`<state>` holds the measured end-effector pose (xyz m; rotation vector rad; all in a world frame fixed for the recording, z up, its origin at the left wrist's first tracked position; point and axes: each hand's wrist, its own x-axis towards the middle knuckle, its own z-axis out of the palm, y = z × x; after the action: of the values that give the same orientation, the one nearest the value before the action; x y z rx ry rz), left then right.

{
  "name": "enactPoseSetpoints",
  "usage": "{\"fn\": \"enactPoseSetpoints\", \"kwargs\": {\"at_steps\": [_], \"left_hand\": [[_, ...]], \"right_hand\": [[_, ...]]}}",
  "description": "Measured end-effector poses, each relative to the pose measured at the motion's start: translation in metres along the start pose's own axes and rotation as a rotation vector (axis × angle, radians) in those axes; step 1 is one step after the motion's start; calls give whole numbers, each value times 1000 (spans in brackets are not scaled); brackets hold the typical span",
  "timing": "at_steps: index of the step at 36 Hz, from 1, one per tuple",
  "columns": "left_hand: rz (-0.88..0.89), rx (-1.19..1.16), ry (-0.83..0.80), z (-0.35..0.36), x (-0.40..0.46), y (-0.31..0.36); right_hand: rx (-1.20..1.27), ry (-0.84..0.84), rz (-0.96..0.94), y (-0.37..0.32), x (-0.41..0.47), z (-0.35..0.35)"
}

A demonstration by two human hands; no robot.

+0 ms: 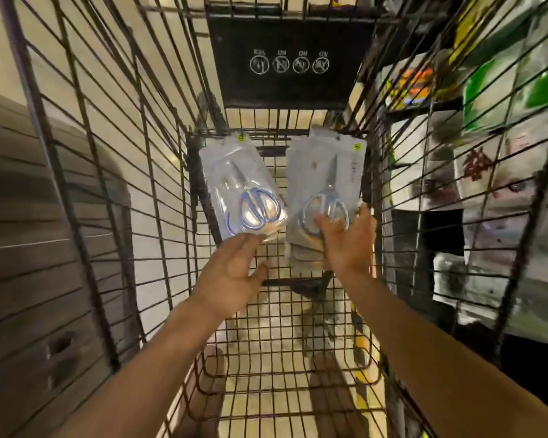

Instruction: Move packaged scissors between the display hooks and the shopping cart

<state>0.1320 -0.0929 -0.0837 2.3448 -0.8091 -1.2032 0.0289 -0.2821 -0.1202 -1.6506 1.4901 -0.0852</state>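
Two clear packages of blue-handled scissors sit deep inside the wire shopping cart (159,197). The left package (234,172) tilts leftward. My left hand (234,267) reaches its lower edge with straight fingers that touch or slip under it, while the thumb stays spread away from the pack. The right package (326,165) stands more upright. My right hand (348,238) grips its lower part, thumb pressed on the front over the scissor handles and fingers wrapped round the right edge. Both forearms stretch down into the basket.
A black seat flap (285,58) with white pictograms closes the cart's far end. Blurred shelves of packaged goods (500,128) run along the right side. A grey slatted panel (29,222) stands on the left. Pale floor shows through the mesh bottom.
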Motion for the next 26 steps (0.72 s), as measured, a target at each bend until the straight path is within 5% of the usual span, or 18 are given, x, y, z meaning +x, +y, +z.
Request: {"fn": "enactPoseSetpoints", "kwargs": {"at_steps": [16, 26], "left_hand": [[-1, 3, -19, -3, 1, -1], [-84, -286, -12, 10, -4, 22]], "right_hand": [[15, -5, 109, 1, -12, -22], [458, -179, 172, 36, -62, -44]]}}
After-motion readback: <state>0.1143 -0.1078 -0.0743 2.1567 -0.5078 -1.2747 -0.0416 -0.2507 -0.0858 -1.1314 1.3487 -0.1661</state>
